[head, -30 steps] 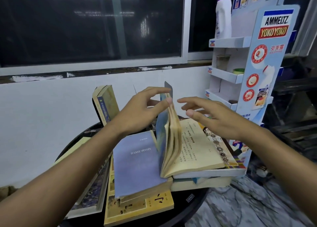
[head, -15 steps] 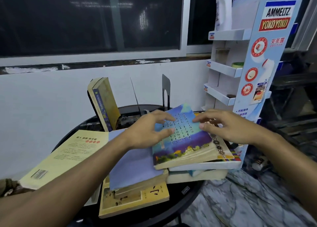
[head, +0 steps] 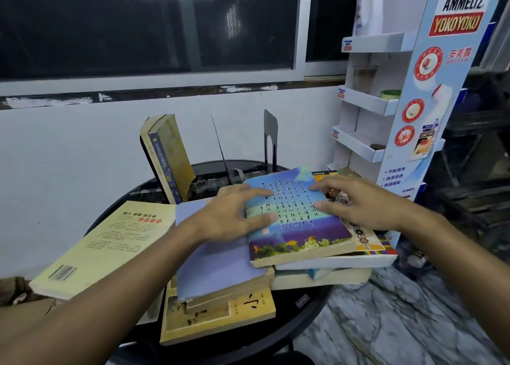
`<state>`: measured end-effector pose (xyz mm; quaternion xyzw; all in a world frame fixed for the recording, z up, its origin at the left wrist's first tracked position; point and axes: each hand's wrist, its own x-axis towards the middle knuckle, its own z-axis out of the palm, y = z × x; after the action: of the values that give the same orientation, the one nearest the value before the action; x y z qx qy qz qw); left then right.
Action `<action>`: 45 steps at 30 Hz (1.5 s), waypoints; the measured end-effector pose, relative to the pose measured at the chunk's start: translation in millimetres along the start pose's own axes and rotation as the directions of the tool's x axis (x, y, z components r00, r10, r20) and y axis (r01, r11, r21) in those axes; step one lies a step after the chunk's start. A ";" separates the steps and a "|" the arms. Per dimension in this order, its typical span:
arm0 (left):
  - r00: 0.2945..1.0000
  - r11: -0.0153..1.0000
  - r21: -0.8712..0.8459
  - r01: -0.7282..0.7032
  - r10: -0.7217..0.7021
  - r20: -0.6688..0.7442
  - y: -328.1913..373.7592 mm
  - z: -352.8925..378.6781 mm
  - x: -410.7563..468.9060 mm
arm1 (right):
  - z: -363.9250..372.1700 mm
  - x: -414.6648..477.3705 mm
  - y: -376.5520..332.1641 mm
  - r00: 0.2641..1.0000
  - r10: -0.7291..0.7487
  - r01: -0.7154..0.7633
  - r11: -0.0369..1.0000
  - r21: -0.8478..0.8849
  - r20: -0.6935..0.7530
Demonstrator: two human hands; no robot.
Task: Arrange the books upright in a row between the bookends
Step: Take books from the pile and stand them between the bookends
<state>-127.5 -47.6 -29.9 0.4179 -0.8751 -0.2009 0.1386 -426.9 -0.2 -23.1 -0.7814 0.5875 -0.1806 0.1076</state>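
Observation:
A blue book with calligraphy [head: 296,221] lies closed on top of a stack at the right of the round black table [head: 300,306]. My left hand [head: 231,213] rests on its left edge with straight fingers. My right hand [head: 358,202] presses flat on its right side. Under my left arm lies a lavender book [head: 218,262] on a yellow book [head: 248,309]. A pale yellow book [head: 105,246] lies flat at the left. One yellow book [head: 168,155] stands leaning at the back left. A black bookend [head: 270,138] and a thin one [head: 219,146] stand at the back.
A white cardboard display rack [head: 392,102] with shelves stands close to the table's right side. A white wall and dark window [head: 138,28] run behind the table. Marble-patterned floor [head: 400,323] shows at the lower right.
The blue book, open a second ago, has been closed and now lies flat under both hands. The view has tilted downward, bringing the pale yellow book into sight.

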 end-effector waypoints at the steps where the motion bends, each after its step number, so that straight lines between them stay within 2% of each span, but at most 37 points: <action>1: 1.000 1.000 0.012 0.027 -0.027 0.008 -2.1 -0.4 -0.8 | 1.0 0.8 0.3 1.000 0.005 -0.005 1.000 -0.005 0.000; 6: 0.997 0.996 0.056 0.074 -0.076 0.028 -3.4 -4.3 -1.4 | 4.1 1.4 -2.4 1.000 0.021 -0.021 1.000 0.011 -0.015; 13: 0.998 0.986 -0.155 0.057 -0.062 -0.031 -11.1 -3.2 2.7 | 4.6 -2.4 -15.2 0.995 0.062 -0.057 0.996 0.067 -0.075; 20: 0.997 0.947 -0.321 -0.002 -0.024 -0.078 -5.0 -3.1 1.8 | 5.7 2.1 -21.1 0.987 0.109 -0.075 0.964 0.255 -0.121; 23: 0.985 0.893 -0.449 -0.024 -0.056 -0.163 -2.1 -6.8 1.8 | 7.3 4.8 -24.2 0.981 0.103 -0.047 0.949 0.313 -0.166; 28: 0.940 0.818 -0.562 -0.121 -0.087 -0.329 1.5 -22.5 0.6 | 3.9 8.0 -32.2 0.941 0.048 0.093 0.915 0.394 -0.335; 33: 0.901 0.767 -0.605 -0.213 -0.086 -0.426 7.4 -37.6 0.4 | -0.1 12.6 -36.6 0.868 -0.012 0.192 0.930 0.313 -0.496; 35: 0.889 0.738 -0.626 -0.253 -0.078 -0.451 11.3 -42.6 0.0 | -3.0 15.2 -37.5 0.855 -0.036 0.214 0.933 0.289 -0.518; 45: 0.808 0.792 -0.432 -0.431 0.125 -0.576 20.6 -58.9 3.3 | -37.0 27.1 -45.2 0.804 -0.171 0.293 0.947 0.129 -0.570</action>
<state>-119.3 -52.3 31.8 0.2602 -0.7637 -0.2967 0.5109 -395.6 -11.5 32.1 -0.7463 0.4702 -0.4710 -0.0071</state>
